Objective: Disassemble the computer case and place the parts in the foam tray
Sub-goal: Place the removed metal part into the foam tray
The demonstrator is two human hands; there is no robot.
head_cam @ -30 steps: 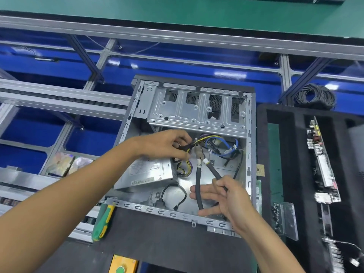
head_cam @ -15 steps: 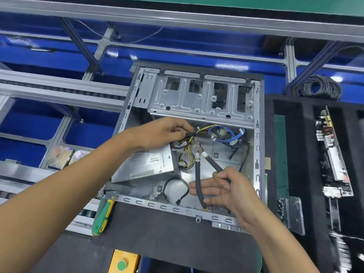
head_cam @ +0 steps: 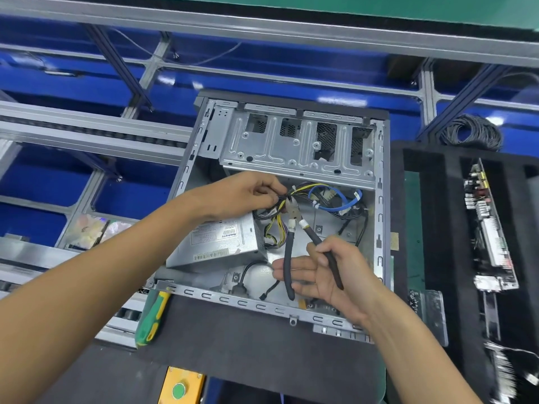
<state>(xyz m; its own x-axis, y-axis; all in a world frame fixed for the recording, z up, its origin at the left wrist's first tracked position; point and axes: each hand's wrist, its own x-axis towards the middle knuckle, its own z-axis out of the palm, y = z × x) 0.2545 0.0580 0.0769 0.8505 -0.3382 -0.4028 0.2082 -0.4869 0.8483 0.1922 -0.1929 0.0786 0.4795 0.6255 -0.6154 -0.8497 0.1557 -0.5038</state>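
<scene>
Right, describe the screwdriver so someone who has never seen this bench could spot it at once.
Start at the open computer case in the middle of the bench and go to its near left corner. Just outside that corner, on the edge of the dark mat, lies the screwdriver. Its bright green and yellow handle sets it apart from the black-handled cutters held inside the case.

Left hand (head_cam: 243,196) reaching forward, fingers pinching — right hand (head_cam: 326,275) lying palm-up, thumb and fingers curling in a grip.
</scene>
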